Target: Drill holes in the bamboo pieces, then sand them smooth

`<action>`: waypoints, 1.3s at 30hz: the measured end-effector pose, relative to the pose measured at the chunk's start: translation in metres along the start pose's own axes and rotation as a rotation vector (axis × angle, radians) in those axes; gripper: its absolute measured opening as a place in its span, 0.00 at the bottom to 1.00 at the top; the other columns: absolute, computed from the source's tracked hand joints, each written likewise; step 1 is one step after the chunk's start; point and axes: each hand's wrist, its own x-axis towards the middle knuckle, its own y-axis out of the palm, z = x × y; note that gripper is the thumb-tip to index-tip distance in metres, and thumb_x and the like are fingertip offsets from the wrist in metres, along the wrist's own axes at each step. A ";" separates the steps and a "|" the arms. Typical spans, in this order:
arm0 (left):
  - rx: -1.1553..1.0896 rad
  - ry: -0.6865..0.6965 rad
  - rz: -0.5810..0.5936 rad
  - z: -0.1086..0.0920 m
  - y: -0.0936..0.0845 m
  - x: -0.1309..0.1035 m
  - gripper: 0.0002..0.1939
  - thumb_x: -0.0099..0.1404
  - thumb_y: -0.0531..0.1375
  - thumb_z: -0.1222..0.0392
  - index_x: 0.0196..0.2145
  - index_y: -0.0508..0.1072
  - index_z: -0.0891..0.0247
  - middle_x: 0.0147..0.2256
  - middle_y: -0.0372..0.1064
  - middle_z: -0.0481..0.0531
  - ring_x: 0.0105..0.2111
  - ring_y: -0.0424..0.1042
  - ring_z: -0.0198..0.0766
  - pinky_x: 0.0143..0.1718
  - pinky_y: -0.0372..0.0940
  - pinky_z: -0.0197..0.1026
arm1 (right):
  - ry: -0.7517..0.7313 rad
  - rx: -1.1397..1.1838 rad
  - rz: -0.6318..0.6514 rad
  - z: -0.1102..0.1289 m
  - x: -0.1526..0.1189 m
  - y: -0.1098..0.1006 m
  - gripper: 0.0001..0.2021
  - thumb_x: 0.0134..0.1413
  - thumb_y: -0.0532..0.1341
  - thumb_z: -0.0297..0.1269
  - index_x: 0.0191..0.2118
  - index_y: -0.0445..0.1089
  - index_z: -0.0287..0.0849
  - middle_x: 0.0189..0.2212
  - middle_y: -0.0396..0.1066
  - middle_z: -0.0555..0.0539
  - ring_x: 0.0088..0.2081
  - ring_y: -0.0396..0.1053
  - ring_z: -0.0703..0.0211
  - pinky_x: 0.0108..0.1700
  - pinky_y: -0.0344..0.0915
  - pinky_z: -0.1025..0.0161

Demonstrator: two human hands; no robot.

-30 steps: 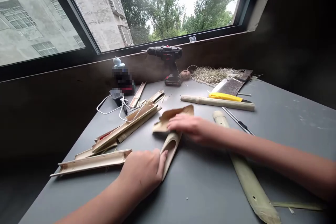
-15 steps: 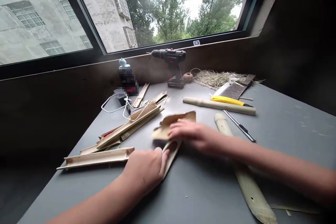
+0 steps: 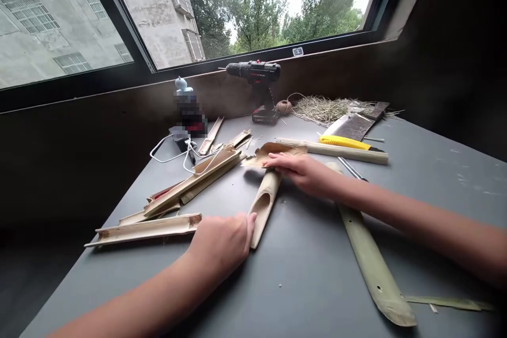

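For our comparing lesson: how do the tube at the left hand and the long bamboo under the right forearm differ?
The tube is pale tan; the long bamboo is greenish.
The tube has a large oval opening; the long bamboo shows small holes.
The left hand grips the tube's near end; the long bamboo lies unheld.
Both look like bamboo.

The bamboo tube point(image 3: 271, 188) looks smooth, the brown sheet point(image 3: 277, 149) at its twelve o'clock papery, the table point(image 3: 309, 274) smooth and matt.
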 end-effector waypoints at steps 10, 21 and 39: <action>0.035 0.072 -0.021 0.007 -0.001 0.004 0.25 0.75 0.40 0.57 0.30 0.72 0.65 0.21 0.70 0.58 0.21 0.74 0.48 0.19 0.47 0.40 | -0.146 -0.020 0.038 -0.004 0.002 -0.009 0.19 0.65 0.52 0.26 0.55 0.72 0.43 0.54 0.74 0.43 0.60 0.67 0.50 0.64 0.61 0.48; 0.223 0.036 -0.329 0.017 0.001 -0.005 0.21 0.76 0.42 0.59 0.53 0.71 0.66 0.37 0.73 0.56 0.29 0.73 0.41 0.24 0.55 0.40 | -0.143 -0.106 -0.025 -0.018 0.003 -0.018 0.16 0.66 0.55 0.33 0.56 0.71 0.44 0.56 0.72 0.41 0.59 0.68 0.47 0.61 0.64 0.45; 0.006 0.259 -0.511 0.013 0.018 -0.002 0.19 0.73 0.43 0.68 0.54 0.68 0.67 0.29 0.71 0.49 0.20 0.69 0.37 0.19 0.56 0.40 | -0.049 -0.124 0.030 -0.013 0.003 -0.014 0.19 0.66 0.52 0.29 0.57 0.72 0.44 0.56 0.72 0.43 0.61 0.66 0.47 0.63 0.62 0.46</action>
